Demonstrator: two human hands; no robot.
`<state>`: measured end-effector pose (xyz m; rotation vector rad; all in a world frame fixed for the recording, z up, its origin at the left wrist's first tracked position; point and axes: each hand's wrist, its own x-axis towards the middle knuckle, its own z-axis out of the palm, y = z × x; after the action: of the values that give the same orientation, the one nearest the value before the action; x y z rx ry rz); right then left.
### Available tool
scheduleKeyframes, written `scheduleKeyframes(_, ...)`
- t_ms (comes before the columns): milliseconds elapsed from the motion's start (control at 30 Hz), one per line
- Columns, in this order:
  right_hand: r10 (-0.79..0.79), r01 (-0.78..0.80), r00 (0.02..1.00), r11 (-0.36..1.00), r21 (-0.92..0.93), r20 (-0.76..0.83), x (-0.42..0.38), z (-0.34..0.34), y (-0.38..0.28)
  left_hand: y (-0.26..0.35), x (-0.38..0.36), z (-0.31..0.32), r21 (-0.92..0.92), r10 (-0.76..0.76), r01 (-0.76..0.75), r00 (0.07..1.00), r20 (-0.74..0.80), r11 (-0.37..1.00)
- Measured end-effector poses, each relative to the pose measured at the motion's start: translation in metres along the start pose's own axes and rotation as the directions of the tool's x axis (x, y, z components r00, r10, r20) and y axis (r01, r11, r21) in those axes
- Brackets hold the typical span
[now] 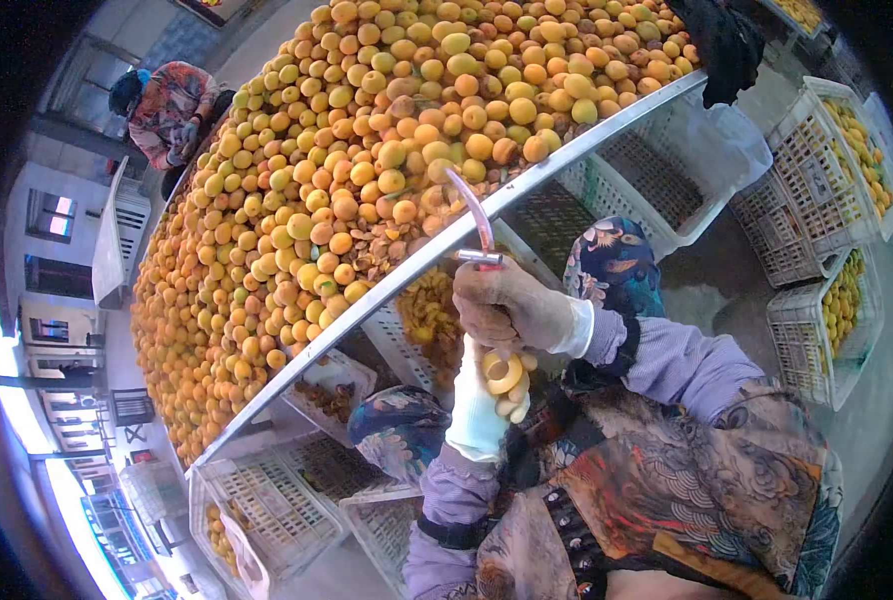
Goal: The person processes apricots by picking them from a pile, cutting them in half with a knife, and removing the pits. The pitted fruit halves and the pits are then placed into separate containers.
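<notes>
Nearest the lens: patterned apron (667,470), filling the lower right of the frame.

Cut fruit (508,378), yellow-orange, just below and right of frame centre, in the left hand (479,395). White-gloved fingers curl around it, hollow showing. Whether a stone remains inside, cannot tell.

Right hand (507,305), tan glove, directly above it, fingers closed on the hooked blade (479,208); handle mostly hidden in the fist. Blade rises from a metal collar, tip pointing to upper centre, away from the left fingers. Good direction to hold to. Hands overlap in view; contact between them, cannot tell.

Handling, my judgement: cradle the fruit rather than squeeze, since ripe flesh likely bruises; tuck the left fingertips behind it; turn the fruit to meet the edge, short wrist strokes; wet gloves may slip.

Outward: metal rim (457,240) slanting across the middle, heaped fruit (347,130) behind it, upper centre. Crate with fruit pieces (429,315) under the rim, just left of the hands. Stacked crates (797,195) far right. Co-worker (172,115), upper left, beyond the heap.
</notes>
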<state>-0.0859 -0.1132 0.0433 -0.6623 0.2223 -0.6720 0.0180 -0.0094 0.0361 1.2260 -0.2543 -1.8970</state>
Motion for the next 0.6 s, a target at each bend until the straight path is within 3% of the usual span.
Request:
scheduleKeyframes(33, 0.012, -0.013, 1.0, 0.998, 0.065, 0.017, 0.001, -0.003, 0.003, -0.001, 0.002, 0.0, -0.016, 0.008, -0.009, 0.998, -0.066, 1.0)
scheduleKeyframes(100, 0.014, -0.022, 0.998, 0.993, 0.117, 0.068, -0.002, -0.004, 0.005, -0.005, 0.003, -0.006, 0.032, -0.021, 0.022, 1.0, -0.015, 0.999)
scheduleKeyframes(167, 0.042, -0.085, 0.981, 0.971, -0.222, -0.191, -0.006, 0.014, 0.007, -0.016, 0.008, -0.014, 0.018, -0.009, 0.011, 0.995, -0.095, 1.0)
scheduleKeyframes(233, -0.16, 0.272, 0.961, 0.71, -0.649, 0.227, -0.007, 0.009, 0.015, -0.04, 0.014, -0.042, 0.051, 0.11, -0.117, 0.987, 0.114, 0.992)
scheduleKeyframes(300, 0.08, 0.026, 0.986, 0.787, -0.617, 0.145, -0.011, 0.016, 0.004, -0.032, 0.015, -0.041, 0.073, -0.023, 0.02, 0.999, 0.046, 0.997)
scheduleKeyframes(367, 0.035, 0.019, 0.996, 0.832, -0.555, 0.087, -0.012, 0.018, 0.006, -0.025, 0.019, -0.042, 0.05, -0.06, 0.053, 0.986, 0.157, 0.997)
scheduleKeyframes(433, 0.031, 0.219, 0.951, 0.634, -0.741, 0.308, -0.005, 0.003, 0.013, -0.027, 0.025, -0.039, -0.064, -0.105, 0.111, 0.99, 0.09, 0.992)
scheduleKeyframes(467, 0.013, 0.048, 0.993, 0.858, -0.512, 0.116, -0.006, 0.003, 0.017, -0.022, 0.024, -0.037, -0.055, -0.132, 0.136, 0.988, 0.076, 0.989)
scheduleKeyframes(500, 0.075, -0.088, 0.994, 0.98, -0.176, -0.081, -0.008, 0.003, 0.02, -0.017, 0.019, -0.033, -0.05, -0.176, 0.179, 0.983, 0.054, 0.983)
scheduleKeyframes(533, 0.031, -0.033, 0.994, 0.999, -0.009, -0.101, -0.004, -0.002, 0.022, -0.007, 0.008, -0.02, -0.005, -0.172, 0.172, 0.985, 0.033, 0.985)
scheduleKeyframes(567, -0.008, 0.013, 0.991, 0.999, 0.036, -0.137, -0.003, -0.003, 0.024, -0.012, 0.01, -0.027, -0.008, -0.18, 0.18, 0.983, 0.027, 0.984)
scheduleKeyframes(600, 0.056, -0.03, 0.99, 0.981, 0.192, -0.133, -0.001, -0.019, 0.031, -0.018, 0.017, -0.036, -0.011, -0.169, 0.172, 0.978, 0.124, 0.985)
